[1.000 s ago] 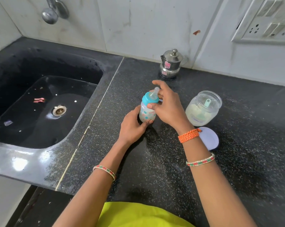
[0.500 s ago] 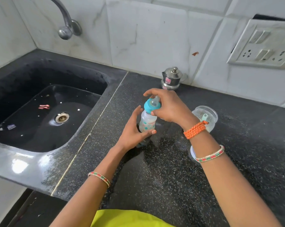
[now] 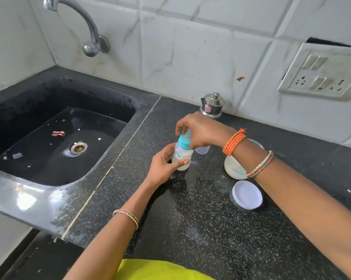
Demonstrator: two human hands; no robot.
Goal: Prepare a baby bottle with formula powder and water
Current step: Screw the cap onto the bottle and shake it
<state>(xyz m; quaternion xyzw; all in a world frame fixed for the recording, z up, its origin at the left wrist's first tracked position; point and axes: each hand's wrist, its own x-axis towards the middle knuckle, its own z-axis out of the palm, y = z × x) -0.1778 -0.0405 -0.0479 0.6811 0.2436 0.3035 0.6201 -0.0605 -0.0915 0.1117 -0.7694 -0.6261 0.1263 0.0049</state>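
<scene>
A small baby bottle (image 3: 183, 156) with a teal screw ring and clear teat stands on the black counter (image 3: 200, 229), pale liquid in its lower part. My left hand (image 3: 164, 164) wraps round the bottle's body from the left. My right hand (image 3: 200, 130) comes from above, fingers closed on the teal ring and teat. Behind my right wrist stands the open formula jar (image 3: 234, 168), partly hidden by my forearm. The jar's white lid (image 3: 247, 194) lies upside down in front of it. A clear cap (image 3: 202, 149) sits just right of the bottle.
A black sink (image 3: 55, 142) with scraps in it lies to the left, a chrome tap (image 3: 89, 35) above it. A small steel lidded pot (image 3: 213, 106) stands against the tiled wall. A switch and socket panel (image 3: 322, 71) is on the wall at right.
The camera has tilted up, so everything sits lower in view. My right hand has turned further over the bottle top; my left hand keeps its hold on the bottle.
</scene>
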